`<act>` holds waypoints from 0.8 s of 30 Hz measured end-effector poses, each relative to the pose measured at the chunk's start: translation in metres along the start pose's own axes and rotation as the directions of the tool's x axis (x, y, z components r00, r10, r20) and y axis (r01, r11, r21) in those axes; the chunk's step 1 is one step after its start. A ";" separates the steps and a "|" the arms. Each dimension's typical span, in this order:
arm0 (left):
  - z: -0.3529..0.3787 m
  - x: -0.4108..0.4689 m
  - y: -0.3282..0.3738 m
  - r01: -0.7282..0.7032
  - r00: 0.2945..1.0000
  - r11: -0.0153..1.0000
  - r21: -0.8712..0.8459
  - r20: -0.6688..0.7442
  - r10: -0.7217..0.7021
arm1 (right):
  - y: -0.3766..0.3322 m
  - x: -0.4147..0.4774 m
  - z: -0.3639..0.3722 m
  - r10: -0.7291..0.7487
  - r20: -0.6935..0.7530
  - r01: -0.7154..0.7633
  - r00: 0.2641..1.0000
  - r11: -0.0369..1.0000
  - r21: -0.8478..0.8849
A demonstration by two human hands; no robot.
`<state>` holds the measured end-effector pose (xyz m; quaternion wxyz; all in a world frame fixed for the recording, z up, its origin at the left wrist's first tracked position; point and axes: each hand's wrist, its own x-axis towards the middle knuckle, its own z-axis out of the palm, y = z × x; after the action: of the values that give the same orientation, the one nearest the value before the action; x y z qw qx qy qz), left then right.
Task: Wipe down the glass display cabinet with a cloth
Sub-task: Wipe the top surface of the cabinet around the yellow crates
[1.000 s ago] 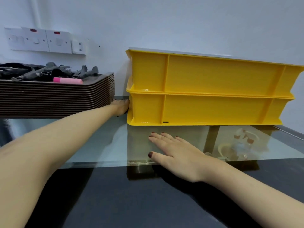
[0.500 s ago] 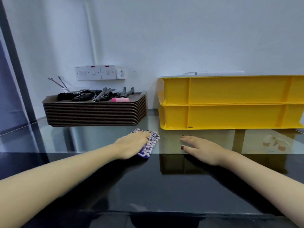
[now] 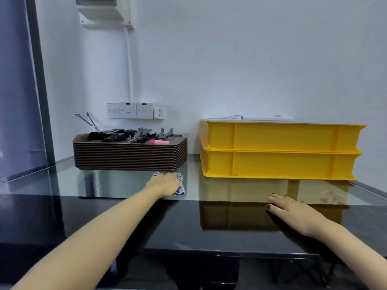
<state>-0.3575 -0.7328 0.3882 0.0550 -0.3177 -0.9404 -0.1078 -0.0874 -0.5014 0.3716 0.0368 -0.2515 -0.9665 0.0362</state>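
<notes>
Far left, the glass top [image 3: 62,185] of the display cabinet runs bare toward its left edge, the widest open room we can find for a sweep. Behind it stands a stack of brown trays [image 3: 129,156] loaded with loose dark tongs [image 3: 136,135] and a pink object [image 3: 159,142]. Just in front of the stack's right corner, the left hand [image 3: 165,185] lies palm down, fingers stretched flat, pressing the blue-and-white cloth [image 3: 181,190] onto the glass; it pinches nothing. We judge the wipe to be under way, with the stack the nearest hazard: a stroke driven straight ahead would bump the trays and could shake the tongs loose. A narrow lane of glass separates the trays from 2 stacked yellow crates [image 3: 278,152], which sit near the back wall and leave a band of glass in front. There the right hand [image 3: 293,208] rests flat and empty, fingers extended, across the line where clear glass meets the black front strip [image 3: 209,227]. Weight leaned through that palm onto the pane is our second worry, and it could leave prints on the glass.
</notes>
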 end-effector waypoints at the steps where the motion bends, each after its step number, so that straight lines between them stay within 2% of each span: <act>1: 0.003 0.002 0.030 -0.057 0.998 0.998 -0.004 0.015 0.058 | 0.000 0.000 0.001 -0.001 -0.014 0.001 1.000 1.000 0.020; 3: 0.010 -0.001 0.080 -0.120 0.991 0.992 -0.026 0.057 0.121 | -0.001 -0.001 -0.001 0.007 -0.027 -0.005 1.000 0.999 0.049; 6: 0.014 -0.014 0.109 -0.179 0.981 0.982 -0.054 0.070 0.183 | 0.000 0.000 -0.001 -0.001 -0.039 0.004 0.999 0.997 0.081; 11: 0.015 -0.078 0.087 -0.370 0.925 0.921 -0.122 0.047 0.378 | 0.000 -0.002 -0.001 -0.009 -0.044 0.013 0.999 0.994 0.105; 13: 0.015 -0.104 0.059 -0.378 0.923 0.915 -0.139 0.027 0.385 | -0.001 -0.002 0.000 -0.018 -0.049 0.023 0.999 0.995 0.100; 15: 0.007 -0.115 0.018 -0.309 0.950 0.946 -0.101 0.001 0.311 | -0.003 -0.002 0.001 -0.029 -0.061 0.035 0.998 0.996 0.088; 17: -0.003 -0.113 -0.023 -0.133 0.991 0.989 -0.071 -0.019 0.132 | -0.004 -0.003 0.000 -0.061 -0.056 0.065 0.997 0.996 0.067; 19: -0.011 -0.111 -0.051 0.052 0.998 0.994 -0.096 -0.020 -0.054 | 0.004 -0.006 -0.003 -0.140 -0.012 0.140 0.990 0.989 0.053; 22: -0.009 -0.113 -0.050 0.145 0.984 0.985 -0.091 -0.091 -0.153 | 0.048 -0.009 -0.013 -0.213 0.059 0.211 0.975 0.976 0.046; 24: -0.010 -0.117 -0.022 0.193 0.971 0.978 -0.077 -0.129 -0.202 | 0.084 -0.010 -0.014 -0.130 0.048 0.129 0.990 0.991 0.023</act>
<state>-0.2777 -0.8204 0.3739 0.0977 -0.2159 -0.9575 -0.1643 -0.0369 -0.4327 0.3775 0.0177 -0.1866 -0.9810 0.0496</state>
